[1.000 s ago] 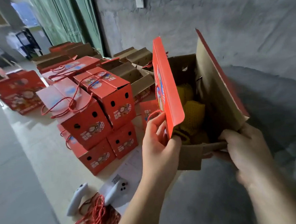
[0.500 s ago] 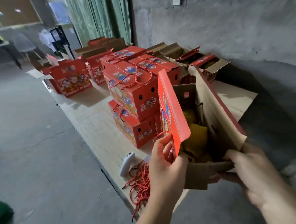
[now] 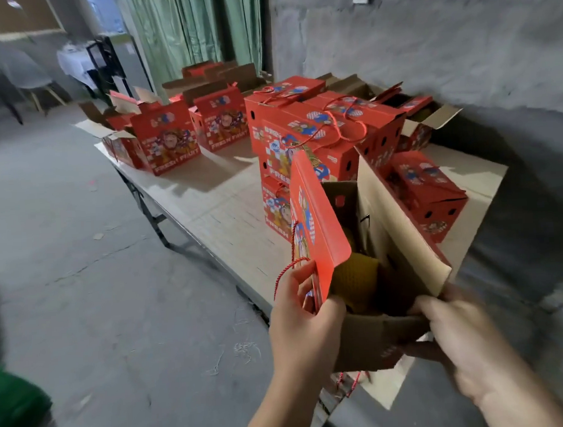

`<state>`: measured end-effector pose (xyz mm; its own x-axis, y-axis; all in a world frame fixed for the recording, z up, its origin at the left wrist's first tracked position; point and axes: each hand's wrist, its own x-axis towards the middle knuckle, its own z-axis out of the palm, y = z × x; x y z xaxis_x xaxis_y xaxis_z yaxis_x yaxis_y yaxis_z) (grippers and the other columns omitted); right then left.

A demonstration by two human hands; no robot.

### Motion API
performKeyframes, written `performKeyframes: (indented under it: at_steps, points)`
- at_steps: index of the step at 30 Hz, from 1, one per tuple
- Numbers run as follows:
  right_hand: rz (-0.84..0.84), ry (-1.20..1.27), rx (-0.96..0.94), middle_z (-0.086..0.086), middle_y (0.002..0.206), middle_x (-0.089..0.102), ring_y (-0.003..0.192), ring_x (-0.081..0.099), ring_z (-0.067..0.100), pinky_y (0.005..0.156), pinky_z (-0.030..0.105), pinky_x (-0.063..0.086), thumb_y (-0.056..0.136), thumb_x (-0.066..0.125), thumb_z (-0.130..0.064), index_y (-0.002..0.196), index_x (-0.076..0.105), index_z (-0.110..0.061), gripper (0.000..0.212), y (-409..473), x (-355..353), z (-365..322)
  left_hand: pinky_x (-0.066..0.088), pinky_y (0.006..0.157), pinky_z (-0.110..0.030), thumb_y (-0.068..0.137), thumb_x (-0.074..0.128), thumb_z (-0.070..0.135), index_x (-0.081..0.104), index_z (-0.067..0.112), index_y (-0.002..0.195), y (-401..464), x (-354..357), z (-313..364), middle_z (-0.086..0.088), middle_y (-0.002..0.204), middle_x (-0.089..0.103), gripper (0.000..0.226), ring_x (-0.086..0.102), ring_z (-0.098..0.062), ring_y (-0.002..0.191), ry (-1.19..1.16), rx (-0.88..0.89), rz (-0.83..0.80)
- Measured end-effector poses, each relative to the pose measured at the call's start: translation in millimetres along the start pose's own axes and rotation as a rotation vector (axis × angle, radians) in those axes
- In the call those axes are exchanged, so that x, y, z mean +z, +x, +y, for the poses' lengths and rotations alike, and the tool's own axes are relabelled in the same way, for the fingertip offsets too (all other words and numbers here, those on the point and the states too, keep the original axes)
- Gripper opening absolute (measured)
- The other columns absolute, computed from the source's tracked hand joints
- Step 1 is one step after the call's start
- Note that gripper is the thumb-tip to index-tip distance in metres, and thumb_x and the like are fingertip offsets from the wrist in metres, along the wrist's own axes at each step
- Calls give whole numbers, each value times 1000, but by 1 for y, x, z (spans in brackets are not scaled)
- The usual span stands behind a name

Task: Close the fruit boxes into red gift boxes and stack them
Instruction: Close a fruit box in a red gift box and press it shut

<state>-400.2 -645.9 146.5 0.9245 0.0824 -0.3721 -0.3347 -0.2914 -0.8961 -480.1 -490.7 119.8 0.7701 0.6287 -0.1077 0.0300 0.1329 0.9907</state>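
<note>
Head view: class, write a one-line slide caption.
Both hands hold an open red gift box of netted fruit beside stacked closed boxes.

Table (image 3: 221, 213) bearing red gift boxes (image 3: 305, 137)

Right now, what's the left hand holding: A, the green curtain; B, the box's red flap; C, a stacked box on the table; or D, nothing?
B: the left hand pinches the lower edge of the red flap on the open box, while the right hand grips the box's near wall.
</note>
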Motion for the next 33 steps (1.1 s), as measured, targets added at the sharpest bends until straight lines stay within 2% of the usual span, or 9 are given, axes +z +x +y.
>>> performKeyframes:
  at_steps: [3,10,13,15,18,21,23,28,33]
  points:
    - [-53,33,1,12,72,68,80,64,32,50,36,56,89,59,-1,101,65,-18,22,6,33,-6,61,90,-54,64,64,37,65,46,117,16,-29,-1,17,113,74,54,72,-11,107,-9,10,40]
    - [-60,-33,17,8,54,67,52,71,26,59,41,56,78,65,-24,71,76,-13,18,60,128,-27,61,89,-56,79,70,19,62,35,120,86,-84,-2,14,116,73,45,72,-14,109,-67,10,141]
    - [-108,-67,55,12,54,66,62,70,37,64,50,58,61,61,-36,61,76,-22,21,92,178,-44,62,86,-56,90,67,-1,60,35,121,137,-107,-6,23,109,72,47,72,-9,102,-57,-22,162]
    - [-137,-73,80,10,49,61,59,66,34,59,42,53,59,59,-35,56,74,-15,26,121,209,-56,64,82,-53,93,66,-1,59,39,121,175,-121,-6,20,111,72,49,72,-11,102,-51,-40,164]
    - [-150,-70,111,4,42,54,48,60,26,52,32,48,67,60,-25,52,63,-3,26,158,252,-75,65,79,-47,89,69,7,56,38,124,226,-136,-4,8,119,69,47,72,-13,104,-70,-69,186]
    - [-140,-33,111,5,47,52,62,58,32,70,58,60,68,60,-19,59,59,-8,14,193,293,-93,65,81,-47,83,67,13,51,40,127,272,-151,-2,4,125,65,54,70,-22,109,-106,-70,180]
    - [-124,-51,115,10,61,54,72,58,34,82,64,57,75,61,-16,70,59,-7,10,214,317,-103,65,81,-44,90,68,11,48,46,129,305,-160,-5,6,128,61,56,69,-21,111,-87,-64,161]
    - [-65,-96,98,12,73,61,82,65,32,66,37,50,85,62,-18,80,63,-8,12,271,376,-117,61,95,-45,79,71,37,41,56,132,404,-190,-14,19,136,50,64,58,-15,124,86,-18,146]
    - [-10,-113,174,14,69,51,68,55,34,68,41,45,81,59,1,70,57,-4,13,355,438,-146,36,118,-39,77,75,58,11,49,158,490,-225,-36,8,145,26,104,36,-18,137,396,1,-137]
